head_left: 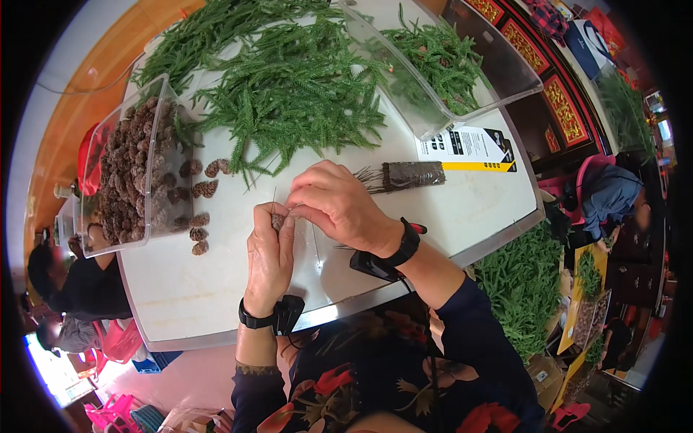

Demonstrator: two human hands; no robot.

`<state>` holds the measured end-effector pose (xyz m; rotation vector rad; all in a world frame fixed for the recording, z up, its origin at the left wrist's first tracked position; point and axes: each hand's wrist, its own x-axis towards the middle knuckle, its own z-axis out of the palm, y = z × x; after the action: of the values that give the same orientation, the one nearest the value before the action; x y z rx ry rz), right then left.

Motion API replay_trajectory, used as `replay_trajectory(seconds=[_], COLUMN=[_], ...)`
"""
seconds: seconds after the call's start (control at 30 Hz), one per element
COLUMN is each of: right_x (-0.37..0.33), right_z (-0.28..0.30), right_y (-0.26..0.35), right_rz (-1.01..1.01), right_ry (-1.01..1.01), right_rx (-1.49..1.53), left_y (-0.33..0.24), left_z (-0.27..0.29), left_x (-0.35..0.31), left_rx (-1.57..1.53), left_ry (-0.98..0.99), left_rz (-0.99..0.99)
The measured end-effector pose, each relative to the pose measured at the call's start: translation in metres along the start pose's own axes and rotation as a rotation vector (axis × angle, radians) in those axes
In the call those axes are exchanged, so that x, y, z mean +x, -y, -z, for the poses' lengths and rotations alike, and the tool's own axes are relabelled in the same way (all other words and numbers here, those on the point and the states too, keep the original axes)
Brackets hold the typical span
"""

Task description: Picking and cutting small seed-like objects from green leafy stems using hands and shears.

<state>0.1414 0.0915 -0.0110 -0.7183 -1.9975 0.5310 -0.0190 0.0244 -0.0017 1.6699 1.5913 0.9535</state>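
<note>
Pine cone [277, 221], single, brown, held above the table [209, 303] inward of the near edge; partly covered by fingers. Left hand [268, 252]: closed around the cone, thumb on one side, bent fingers on the other. Right hand [339, 202]: fingers bent inward, thumb and fingertips brought to the cone's upper end beside the left thumb. Whether those tips are fully closed, and on what, cannot tell. A thin wire [274, 193] rises just above the left fingers (fine enough to be nearly lost against the white top).

Right of the hands, toward the table's right edge: bundle of dark wires [413, 175], wrapped at one end, loose ends pointing at the right hand. Behind it, a white, black and yellow card [469, 146], near the right edge.

Left edge: clear bin [164, 209] full of brown cones; several loose cones [205, 189] lie just beside it, on its inner side.

Far half: broad heap of green sprigs [296, 94], reaching the far edge. Far right corner: second clear bin [505, 97], green sprigs inside. Off the table, past the near right corner: another green heap [516, 289], lower down.
</note>
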Motion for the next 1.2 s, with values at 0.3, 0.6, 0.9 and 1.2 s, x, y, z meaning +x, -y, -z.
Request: replay_trajectory(seconds=[0.3, 0.6, 0.9, 1.2], right_x=[0.002, 0.008, 0.005, 0.005], right_z=[-0.001, 0.004, 0.003, 0.0], right_y=[0.003, 0.006, 0.003, -0.003], right_rz=[-0.017, -0.007, -0.005, 0.016], right_ry=[0.042, 0.017, 0.014, 0.04], right_rx=[0.013, 0.006, 0.003, -0.045], left_y=[-0.004, 0.004, 0.014, 0.015], left_z=[0.003, 0.017, 0.019, 0.012], left_x=[0.002, 0.009, 0.009, 0.011], left_rx=[-0.084, -0.85, -0.845, -0.559], left_ry=[0.02, 0.09, 0.076, 0.048], left_rz=[0.056, 0.165, 0.233, 0.123])
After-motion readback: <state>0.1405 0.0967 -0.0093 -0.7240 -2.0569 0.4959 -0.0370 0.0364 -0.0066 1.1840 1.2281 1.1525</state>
